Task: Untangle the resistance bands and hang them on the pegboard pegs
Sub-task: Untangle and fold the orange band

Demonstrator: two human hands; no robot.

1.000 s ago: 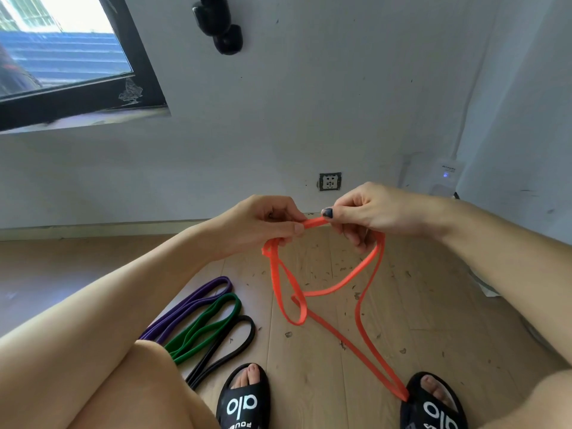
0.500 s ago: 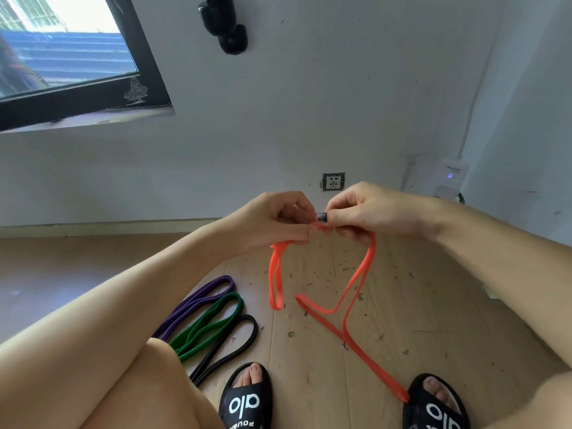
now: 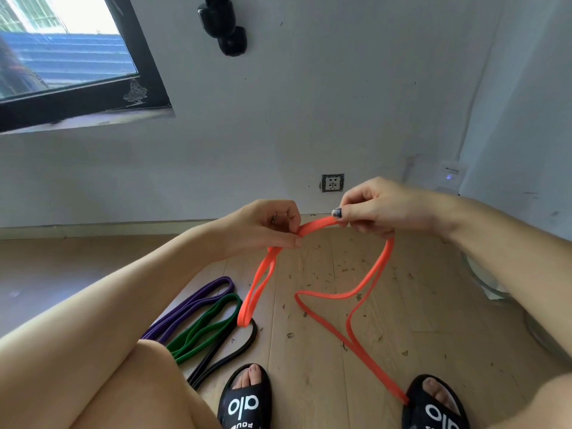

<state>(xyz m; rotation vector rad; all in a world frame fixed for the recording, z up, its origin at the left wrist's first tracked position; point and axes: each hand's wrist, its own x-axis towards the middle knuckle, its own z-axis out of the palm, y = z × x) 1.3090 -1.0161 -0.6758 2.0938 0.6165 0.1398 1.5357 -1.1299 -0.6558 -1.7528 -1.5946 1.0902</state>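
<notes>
Orange band (image 3: pixel 340 297) pinched in left hand (image 3: pixel 266 226) and right hand (image 3: pixel 377 205), held above floor, looped. Purple band (image 3: pixel 198 303), green band (image 3: pixel 207 323), black band (image 3: pixel 229 351) laid out untangled. None hung; pegboard unseen.

Matt rubbery orange band (image 3: pixel 328 295); pale, speckled wood-plank floor (image 3: pixel 309 351).

Bright orange band (image 3: pixel 334 295), purple band (image 3: pixel 198 301), green band (image 3: pixel 210 326), black band (image 3: pixel 229 351), black slides (image 3: pixel 244 400) lettered in white, pale wood floor (image 3: pixel 309 351), white wall (image 3: pixel 309 103)
</notes>
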